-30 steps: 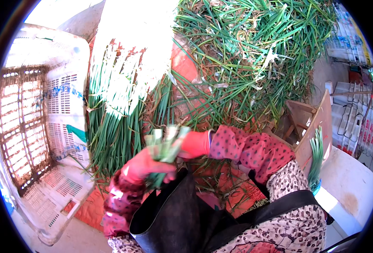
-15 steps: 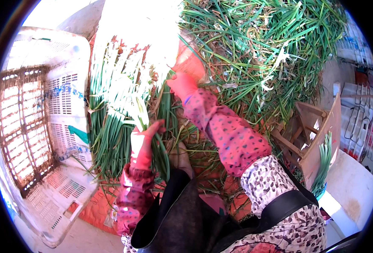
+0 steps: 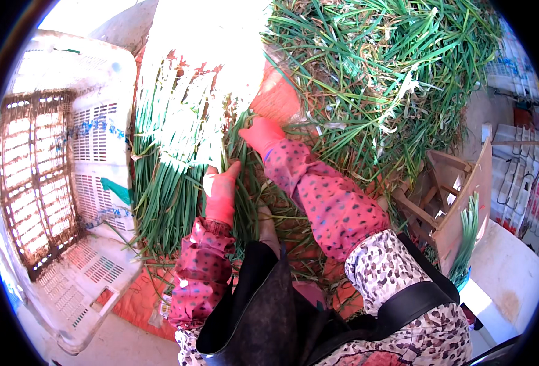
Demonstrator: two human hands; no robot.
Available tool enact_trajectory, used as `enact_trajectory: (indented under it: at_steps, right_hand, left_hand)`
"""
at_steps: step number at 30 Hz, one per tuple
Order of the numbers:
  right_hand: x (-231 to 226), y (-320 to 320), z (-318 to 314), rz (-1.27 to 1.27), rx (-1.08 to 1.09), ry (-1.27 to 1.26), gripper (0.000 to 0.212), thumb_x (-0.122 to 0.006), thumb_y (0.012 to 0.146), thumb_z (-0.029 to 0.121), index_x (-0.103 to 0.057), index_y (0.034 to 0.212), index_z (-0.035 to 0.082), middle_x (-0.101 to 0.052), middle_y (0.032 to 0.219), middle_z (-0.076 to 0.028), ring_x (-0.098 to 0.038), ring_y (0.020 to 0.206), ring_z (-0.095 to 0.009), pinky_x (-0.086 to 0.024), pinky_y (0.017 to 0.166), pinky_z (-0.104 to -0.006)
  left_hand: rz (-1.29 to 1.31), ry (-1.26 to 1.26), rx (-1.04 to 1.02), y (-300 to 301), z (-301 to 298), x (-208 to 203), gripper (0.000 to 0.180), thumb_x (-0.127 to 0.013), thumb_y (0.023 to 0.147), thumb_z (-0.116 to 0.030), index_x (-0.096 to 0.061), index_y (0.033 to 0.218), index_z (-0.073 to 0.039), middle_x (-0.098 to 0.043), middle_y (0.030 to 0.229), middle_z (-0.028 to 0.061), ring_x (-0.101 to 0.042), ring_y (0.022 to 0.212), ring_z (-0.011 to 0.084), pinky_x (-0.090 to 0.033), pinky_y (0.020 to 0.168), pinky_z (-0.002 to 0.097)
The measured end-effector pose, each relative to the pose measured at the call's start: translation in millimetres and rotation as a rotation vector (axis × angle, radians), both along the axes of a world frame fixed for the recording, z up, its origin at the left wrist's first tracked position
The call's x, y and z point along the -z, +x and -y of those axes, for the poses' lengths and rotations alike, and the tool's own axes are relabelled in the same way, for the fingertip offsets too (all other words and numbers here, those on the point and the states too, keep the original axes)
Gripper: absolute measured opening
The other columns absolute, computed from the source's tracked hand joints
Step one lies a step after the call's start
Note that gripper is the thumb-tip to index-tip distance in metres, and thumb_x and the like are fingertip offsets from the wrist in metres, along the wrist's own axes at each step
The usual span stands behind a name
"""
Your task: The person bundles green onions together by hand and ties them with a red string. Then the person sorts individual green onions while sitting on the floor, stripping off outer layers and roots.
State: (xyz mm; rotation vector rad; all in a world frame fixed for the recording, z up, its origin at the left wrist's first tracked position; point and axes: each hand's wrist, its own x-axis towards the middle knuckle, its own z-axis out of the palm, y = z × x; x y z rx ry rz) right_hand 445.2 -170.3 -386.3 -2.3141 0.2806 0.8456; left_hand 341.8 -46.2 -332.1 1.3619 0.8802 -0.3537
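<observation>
Long green stalks that look like chives point(image 3: 172, 207) lie in a row, their leafy ends towards me and their far ends washed out by glare. My left hand point(image 3: 220, 194), in a pinkish-red glove, grips some of these stalks at the row's right edge, thumb and fingers on either side of them. A little farther away, my right hand point(image 3: 263, 135), gloved alike, is closed with its fingertips at the upper part of the same bunch. What exactly lies inside its fingers is partly hidden.
A white plastic crate point(image 3: 101, 183) stands at the left. A large loose heap of chives point(image 3: 373, 79) spreads across the far right over red sheeting point(image 3: 281, 97). Nearer right are a wooden frame point(image 3: 446, 201) and an upright bundle of chives point(image 3: 466, 238) beside a white surface point(image 3: 513, 262).
My left hand has moved slightly right and away from me, and the pale stalk that stuck up from it no longer shows there. The right hand has shifted slightly nearer.
</observation>
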Motion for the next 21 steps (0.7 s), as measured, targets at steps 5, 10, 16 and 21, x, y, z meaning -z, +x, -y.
enact_trajectory:
  at_steps: [5,10,16,21]
  right_hand:
    - [-61,-22,7,-0.181,0.302,0.668,0.023,-0.061,0.083,0.020,-0.060,0.087,-0.003,-0.062,0.063,-0.009,-0.054,0.044,-0.013,-0.041,0.041,-0.0271]
    - [-81,-31,44,-0.163,0.236,0.510,0.026,-0.061,0.086,0.024,-0.059,0.090,-0.002,-0.064,0.069,-0.008,-0.054,0.045,-0.011,-0.040,0.040,-0.0245]
    - [-67,-26,163,0.104,0.428,0.322,0.025,-0.051,0.090,0.024,-0.061,0.090,0.001,-0.064,0.074,-0.005,-0.058,0.056,-0.010,-0.040,0.042,-0.0224]
    - [-67,-22,196,-0.043,0.403,0.402,0.030,-0.055,0.089,0.024,-0.060,0.108,0.002,-0.065,0.097,-0.008,-0.063,0.075,-0.014,-0.048,0.061,-0.0253]
  left_hand:
    - [0.147,0.107,0.081,-6,-5,7,0.026,-0.070,0.076,-0.009,-0.059,0.099,-0.003,-0.064,0.083,0.0041,-0.058,0.066,0.0115,-0.048,0.057,0.0265]
    - [-0.077,-0.139,0.230,8,-2,-30,0.019,-0.070,0.076,-0.011,-0.062,0.093,-0.004,-0.064,0.075,0.0029,-0.058,0.059,0.0125,-0.047,0.054,0.0265]
    - [-0.035,-0.216,0.392,7,-22,-44,0.021,-0.072,0.074,-0.012,-0.064,0.092,-0.004,-0.064,0.078,0.0012,-0.058,0.067,0.0109,-0.046,0.061,0.0248]
    - [0.050,-0.275,0.382,-3,-29,-52,0.027,-0.067,0.068,-0.011,-0.063,0.093,-0.002,-0.062,0.083,0.0012,-0.056,0.077,0.0130,-0.045,0.074,0.0268]
